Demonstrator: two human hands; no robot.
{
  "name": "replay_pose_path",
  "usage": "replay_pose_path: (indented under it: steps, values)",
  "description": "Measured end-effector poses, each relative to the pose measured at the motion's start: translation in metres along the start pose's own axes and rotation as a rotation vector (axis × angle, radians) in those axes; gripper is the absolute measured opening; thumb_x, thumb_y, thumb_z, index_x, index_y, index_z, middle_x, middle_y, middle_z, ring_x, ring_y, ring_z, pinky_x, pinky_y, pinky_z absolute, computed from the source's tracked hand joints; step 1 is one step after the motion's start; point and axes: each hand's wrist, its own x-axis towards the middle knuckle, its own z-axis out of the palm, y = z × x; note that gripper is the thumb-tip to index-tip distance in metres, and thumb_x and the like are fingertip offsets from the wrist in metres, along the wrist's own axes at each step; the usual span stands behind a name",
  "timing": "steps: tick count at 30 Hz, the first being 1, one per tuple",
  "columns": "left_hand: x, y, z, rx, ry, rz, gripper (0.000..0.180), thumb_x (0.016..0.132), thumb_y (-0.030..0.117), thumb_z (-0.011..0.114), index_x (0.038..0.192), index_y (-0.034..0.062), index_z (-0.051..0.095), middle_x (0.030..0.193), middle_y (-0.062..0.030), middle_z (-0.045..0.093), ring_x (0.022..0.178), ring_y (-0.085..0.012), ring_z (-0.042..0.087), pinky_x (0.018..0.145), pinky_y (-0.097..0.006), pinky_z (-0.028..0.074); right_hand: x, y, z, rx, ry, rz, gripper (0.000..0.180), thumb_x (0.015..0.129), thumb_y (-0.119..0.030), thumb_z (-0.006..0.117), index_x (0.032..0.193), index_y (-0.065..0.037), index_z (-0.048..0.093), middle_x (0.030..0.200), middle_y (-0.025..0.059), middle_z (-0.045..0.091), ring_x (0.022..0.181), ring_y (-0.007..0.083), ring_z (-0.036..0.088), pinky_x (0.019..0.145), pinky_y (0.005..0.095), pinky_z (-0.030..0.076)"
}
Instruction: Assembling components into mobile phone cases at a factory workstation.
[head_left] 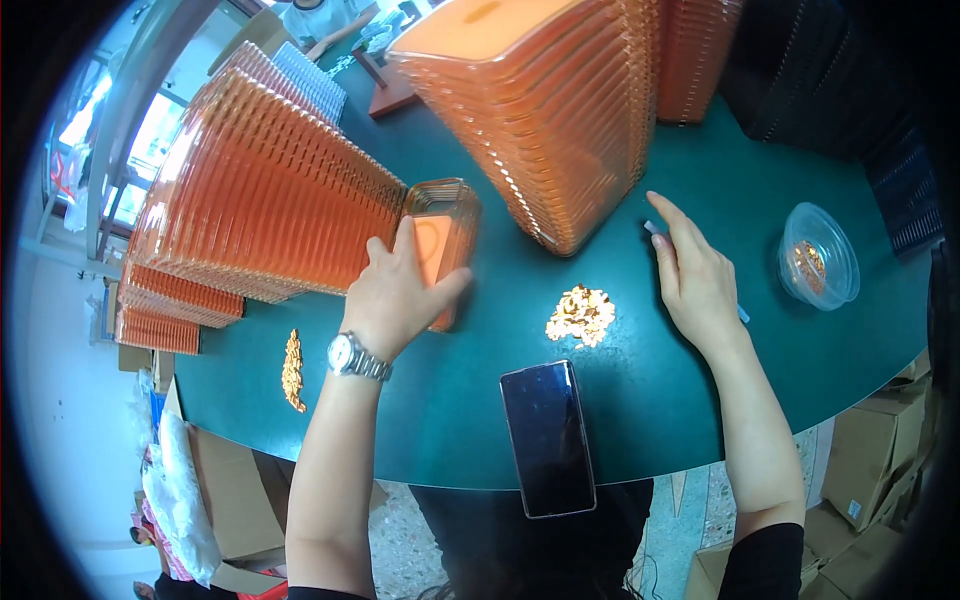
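Note:
My left hand (395,295), wearing a metal wristwatch (352,356), rests with fingers and thumb spread on a short stack of clear-rimmed orange plastic trays (455,225). The stack stands against a long row of nested orange trays (270,190). My right hand (695,285) hovers over or lies on the green table (450,410), its thumb and index finger apart. A thin white pen-like stick (743,313) passes beneath it; whether the hand touches the stick is hidden. Between my hands lies a pile of small shiny gold pieces (581,316).
A tall orange tray stack (560,120) leans at the back. Black trays (810,90) stand far right, near a clear round tub (818,255) holding gold pieces. A phone (548,435) overhangs the front edge. More gold pieces (292,370) lie left. Another person (315,20) is behind.

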Motion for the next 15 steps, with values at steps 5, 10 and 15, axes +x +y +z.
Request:
replay_pose_path:
  steps: [5,10,15]
  values:
    - [-0.022,-0.009,0.01,0.077,0.032,0.057,0.109,0.089,0.07,0.071,0.169,0.0103,0.027,0.122,-0.0262,0.057,0.099,-0.0454,0.073,0.079,-0.048,0.063,-0.001,-0.002,-0.002,0.026,-0.011,0.025,0.04,0.109,-0.015,0.054,0.149,-0.014,0.055,0.114,0.0153,0.072,0.095,0.0363,0.075,0.081,0.0471,0.06]
    - [-0.026,-0.006,0.007,0.148,0.048,0.052,0.109,0.088,0.068,0.072,0.171,0.0149,0.025,0.122,-0.0245,0.057,0.098,-0.0439,0.073,0.078,-0.048,0.063,-0.002,-0.003,-0.002,0.037,-0.063,0.062,0.04,0.109,-0.017,0.054,0.149,-0.013,0.054,0.116,0.0153,0.073,0.098,0.0371,0.074,0.083,0.05,0.059]
    - [-0.035,-0.024,0.012,0.049,0.035,0.11,0.11,0.087,0.063,0.076,0.171,0.0174,0.023,0.134,-0.0259,0.054,0.11,-0.0453,0.07,0.08,-0.048,0.063,-0.001,-0.003,-0.006,0.061,-0.09,0.104,0.041,0.109,-0.018,0.055,0.15,-0.014,0.053,0.124,0.016,0.072,0.105,0.0386,0.073,0.088,0.0497,0.058]
